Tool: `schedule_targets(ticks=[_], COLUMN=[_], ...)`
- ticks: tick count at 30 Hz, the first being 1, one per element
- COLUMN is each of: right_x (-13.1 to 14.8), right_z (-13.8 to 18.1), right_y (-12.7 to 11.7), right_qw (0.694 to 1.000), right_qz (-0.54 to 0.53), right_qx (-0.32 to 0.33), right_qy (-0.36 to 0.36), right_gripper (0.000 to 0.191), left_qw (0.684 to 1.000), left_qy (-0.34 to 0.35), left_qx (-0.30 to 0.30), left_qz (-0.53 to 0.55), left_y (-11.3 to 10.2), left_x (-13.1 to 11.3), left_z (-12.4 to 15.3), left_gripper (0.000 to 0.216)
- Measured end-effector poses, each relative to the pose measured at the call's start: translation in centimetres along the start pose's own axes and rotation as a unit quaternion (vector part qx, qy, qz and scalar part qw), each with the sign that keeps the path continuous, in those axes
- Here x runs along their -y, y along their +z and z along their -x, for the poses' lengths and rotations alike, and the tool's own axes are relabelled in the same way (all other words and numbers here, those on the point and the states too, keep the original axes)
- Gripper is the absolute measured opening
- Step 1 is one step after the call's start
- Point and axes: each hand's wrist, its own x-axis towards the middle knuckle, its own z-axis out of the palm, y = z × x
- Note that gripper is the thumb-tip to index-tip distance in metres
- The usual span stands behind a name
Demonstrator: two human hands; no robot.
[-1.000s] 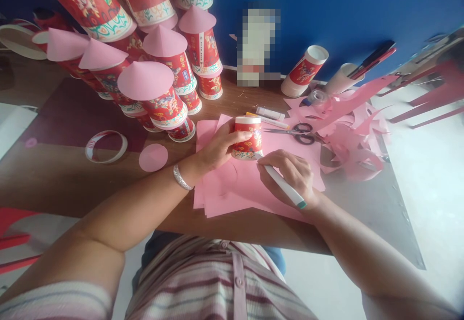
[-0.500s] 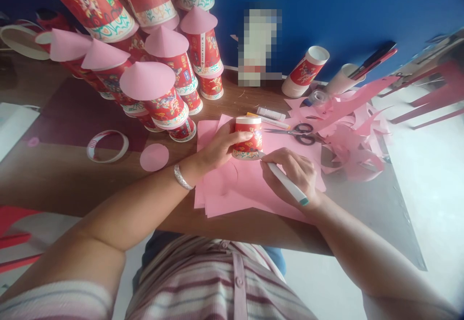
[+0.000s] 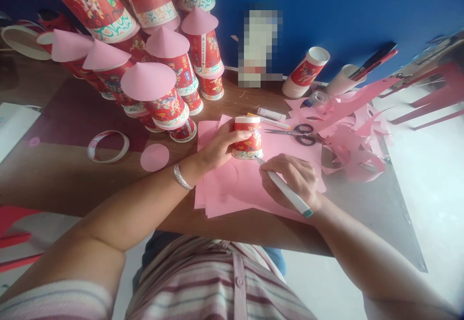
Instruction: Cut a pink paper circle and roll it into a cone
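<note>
In my left hand (image 3: 220, 147) is a red paper cup (image 3: 254, 138) with a gold pattern, its thumb laid across the side. Green curls are drawn on the cup's white lower band. My right hand (image 3: 293, 177) grips a white marker (image 3: 286, 192) with a green end cap. The marker's tip lies just by the cup's lower right edge; whether it touches I cannot tell. Beneath both hands lie pink paper sheets (image 3: 221, 199), one bearing a faint curved line. Scissors (image 3: 302, 134) with dark handles rest on the sheets, right of the cup.
Stacked red cups with pink paper cones (image 3: 148, 80) stand at the back left. A tape roll (image 3: 108, 146) and a pink paper disc (image 3: 154, 157) lie on the left. A glue stick (image 3: 271, 114), pink scraps (image 3: 357, 136), another cup (image 3: 306, 72) and a pen holder (image 3: 344, 80) are on the right.
My right hand has shifted slightly right and down, drawing the marker tip a little off the cup's lower edge. My left hand keeps the cup almost in place, turned very slightly.
</note>
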Motion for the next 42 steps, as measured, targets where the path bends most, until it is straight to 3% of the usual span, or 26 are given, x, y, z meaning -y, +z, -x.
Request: schedule_targets(ticks=[42], right_x=[-0.35], right_z=[0.49], right_y=[0.58], right_qw=[1.0], right_qz=[-0.006], right_qx=[0.008], right_qy=[0.014], right_gripper=[0.02], left_qw=[1.0], left_qy=[0.009], left_qx=[0.006], left_qz=[-0.012], left_y=[0.0], left_x=[0.24], left_z=[-0.1], left_gripper=[0.035])
